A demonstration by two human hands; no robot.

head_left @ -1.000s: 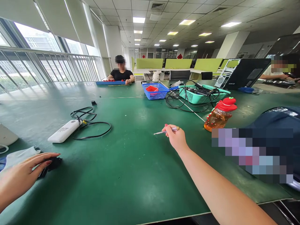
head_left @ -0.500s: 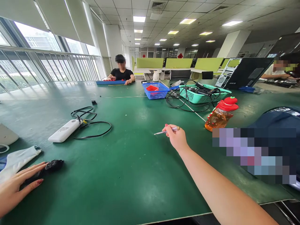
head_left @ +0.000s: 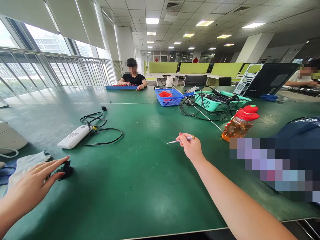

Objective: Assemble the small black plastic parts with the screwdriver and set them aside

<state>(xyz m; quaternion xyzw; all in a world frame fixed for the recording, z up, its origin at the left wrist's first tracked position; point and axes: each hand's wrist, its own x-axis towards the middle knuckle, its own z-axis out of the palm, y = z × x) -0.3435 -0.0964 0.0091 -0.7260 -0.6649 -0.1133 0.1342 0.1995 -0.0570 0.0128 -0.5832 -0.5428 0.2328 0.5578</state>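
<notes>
right hand point(head_left: 192, 148): pinching screwdriver point(head_left: 189, 138), tip leftward | left hand point(head_left: 32, 181): fingers parted, black object point(head_left: 67, 170) at fingertips

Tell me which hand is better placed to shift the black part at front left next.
Left, I'd say: the left hand is right at the black part, while the right hand is well away, holding a screwdriver.

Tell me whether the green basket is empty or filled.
Filled: black cables lie heaped in the green basket, with some looping over its rim onto the table.
</notes>
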